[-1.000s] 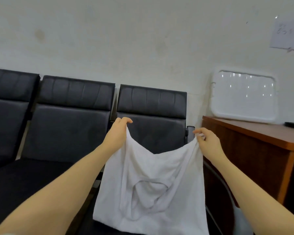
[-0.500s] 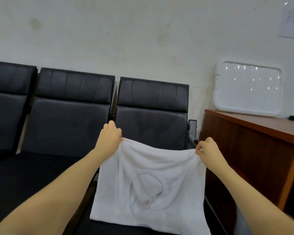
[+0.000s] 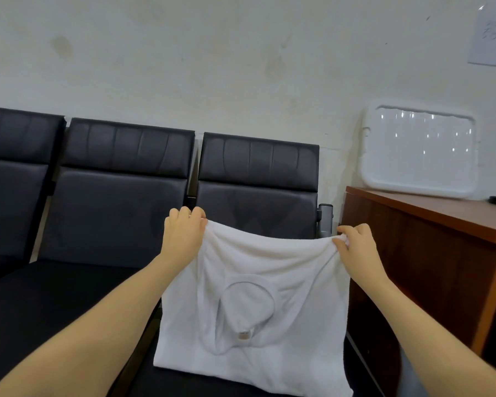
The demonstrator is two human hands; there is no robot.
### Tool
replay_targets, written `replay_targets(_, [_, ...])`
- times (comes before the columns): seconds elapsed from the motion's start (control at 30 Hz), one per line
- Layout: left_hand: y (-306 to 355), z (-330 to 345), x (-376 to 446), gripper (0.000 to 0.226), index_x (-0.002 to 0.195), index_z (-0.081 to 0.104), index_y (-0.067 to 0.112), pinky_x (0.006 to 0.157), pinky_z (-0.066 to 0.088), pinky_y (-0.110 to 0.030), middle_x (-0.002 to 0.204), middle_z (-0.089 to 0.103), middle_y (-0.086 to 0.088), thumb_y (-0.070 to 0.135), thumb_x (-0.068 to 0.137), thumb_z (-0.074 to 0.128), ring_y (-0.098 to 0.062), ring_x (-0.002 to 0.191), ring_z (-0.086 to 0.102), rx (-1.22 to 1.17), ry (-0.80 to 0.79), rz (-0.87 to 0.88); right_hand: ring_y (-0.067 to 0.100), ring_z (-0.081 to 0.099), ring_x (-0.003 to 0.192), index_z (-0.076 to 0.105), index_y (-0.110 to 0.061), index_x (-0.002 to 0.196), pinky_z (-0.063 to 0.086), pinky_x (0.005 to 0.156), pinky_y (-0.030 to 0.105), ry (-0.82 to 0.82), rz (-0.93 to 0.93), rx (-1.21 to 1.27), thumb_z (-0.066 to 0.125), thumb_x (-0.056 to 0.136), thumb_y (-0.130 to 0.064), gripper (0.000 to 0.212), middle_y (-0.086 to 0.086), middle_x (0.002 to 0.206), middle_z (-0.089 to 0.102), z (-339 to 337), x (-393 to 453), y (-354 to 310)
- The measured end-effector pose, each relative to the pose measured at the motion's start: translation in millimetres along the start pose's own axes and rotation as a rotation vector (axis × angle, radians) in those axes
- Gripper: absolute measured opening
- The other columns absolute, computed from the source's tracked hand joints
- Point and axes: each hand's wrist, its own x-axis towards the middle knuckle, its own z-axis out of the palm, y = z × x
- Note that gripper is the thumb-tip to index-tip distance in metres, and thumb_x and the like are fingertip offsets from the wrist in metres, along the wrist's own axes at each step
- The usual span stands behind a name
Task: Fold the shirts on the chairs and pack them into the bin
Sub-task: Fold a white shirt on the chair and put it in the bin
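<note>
A white shirt (image 3: 252, 310) hangs stretched over the rightmost chair (image 3: 258, 179) in the row of black seats, its lower part lying on the seat cushion and its round collar (a small tag shows inside it) facing the camera. The left hand (image 3: 184, 233) pinches one top corner of the cloth, and the right hand (image 3: 355, 245) pinches the other, so each grip is grasping the shirt. The top edge sags a little between them.

Judging by this, the fold is only at an early stage: the shirt is spread but not yet a compact bundle, and no bin or other shirts appear in view, so packing remains. Beside the chair stands a wooden table (image 3: 430, 222), with a white tray (image 3: 418, 153) leaning against the wall.
</note>
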Motion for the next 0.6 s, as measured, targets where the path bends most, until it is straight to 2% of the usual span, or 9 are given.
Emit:
replay_targets(0.1, [-7.6, 3.7, -4.5, 0.004, 0.082, 0.067, 0.009, 0.059, 0.030, -0.035, 0.077, 0.052, -0.011, 0.006, 0.085, 0.066, -0.024, 0.069, 0.035, 0.014, 0.047, 0.022, 0.016, 0.046, 0.101, 0.054, -0.010, 0.128, 0.039, 0.088, 0.023, -0.114, 0.057, -0.086, 0.059, 0.093, -0.027, 0.039, 0.008, 0.124, 0.040, 2.9, -1.5, 3.4])
replay_targets(0.17, [-8.5, 1.9, -7.4, 0.008, 0.082, 0.068, 0.011, 0.061, 0.029, -0.036, 0.079, 0.051, -0.010, 0.006, 0.086, 0.064, -0.025, 0.072, 0.035, -0.038, 0.071, -0.023, 0.017, 0.048, 0.100, 0.059, -0.011, 0.118, 0.043, 0.090, 0.026, -0.133, 0.046, -0.167, 0.061, 0.092, -0.029, 0.032, 0.006, 0.117, 0.042, 3.9, -4.5, 7.6])
replay_targets(0.23, [-7.8, -0.2, -9.8, 0.010, 0.088, 0.070, 0.012, 0.066, 0.027, -0.035, 0.083, 0.050, -0.009, 0.010, 0.091, 0.060, -0.025, 0.077, 0.035, -0.097, 0.073, -0.055, 0.018, 0.046, 0.098, 0.062, -0.010, 0.110, 0.044, 0.086, 0.027, -0.109, 0.022, -0.250, 0.060, 0.091, -0.028, 0.025, 0.006, 0.111, 0.044, 3.4, -8.4, 9.6])
replay_targets(0.3, [-6.8, -2.8, -12.6, 0.011, 0.090, 0.070, 0.012, 0.068, 0.025, -0.035, 0.084, 0.050, -0.008, 0.011, 0.091, 0.060, -0.024, 0.080, 0.034, -0.115, 0.079, -0.033, 0.024, 0.043, 0.098, 0.064, -0.010, 0.103, 0.039, 0.084, 0.031, -0.012, -0.026, -0.314, 0.061, 0.091, -0.026, 0.020, 0.008, 0.110, 0.046, 1.9, -12.6, 8.0])
replay_targets(0.4, [-5.2, -8.0, -16.3, 0.009, 0.090, 0.070, 0.012, 0.068, 0.024, -0.036, 0.083, 0.051, -0.007, 0.010, 0.090, 0.062, -0.027, 0.081, 0.037, -0.124, 0.118, -0.021, 0.025, 0.048, 0.100, 0.060, -0.010, 0.098, 0.035, 0.092, 0.036, 0.057, -0.069, -0.323, 0.056, 0.093, -0.014, 0.008, 0.008, 0.108, 0.054, -1.9, -15.7, 0.5])
replay_targets(0.47, [-3.4, -12.8, -16.7, 0.009, 0.091, 0.070, 0.011, 0.071, 0.024, -0.036, 0.084, 0.051, -0.007, 0.010, 0.091, 0.060, -0.030, 0.085, 0.039, -0.145, 0.138, -0.048, 0.020, 0.050, 0.087, 0.052, -0.011, 0.095, 0.038, 0.092, 0.034, 0.004, -0.048, -0.260, 0.049, 0.091, 0.000, 0.013, 0.005, 0.096, 0.057, -5.8, -13.5, -7.3])
replay_targets(0.53, [0.6, -19.2, -14.8, 0.011, 0.095, 0.068, 0.010, 0.076, 0.023, -0.036, 0.087, 0.049, -0.007, 0.011, 0.093, 0.057, -0.029, 0.088, 0.040, -0.171, 0.125, -0.062, 0.021, 0.047, 0.084, 0.050, -0.011, 0.099, 0.039, 0.084, 0.034, 0.002, 0.001, -0.169, 0.047, 0.089, 0.006, 0.020, 0.008, 0.097, 0.057, -11.2, -9.8, -16.1])
replay_targets(0.6, [5.4, -26.8, -11.5, 0.014, 0.098, 0.066, 0.010, 0.078, 0.027, -0.036, 0.090, 0.048, -0.007, 0.013, 0.095, 0.053, -0.026, 0.088, 0.040, -0.212, 0.104, -0.069, 0.026, 0.045, 0.097, 0.053, -0.013, 0.114, 0.034, 0.084, 0.036, 0.037, 0.013, -0.164, 0.046, 0.093, -0.004, 0.023, 0.009, 0.110, 0.052, -16.9, -7.2, -21.9])
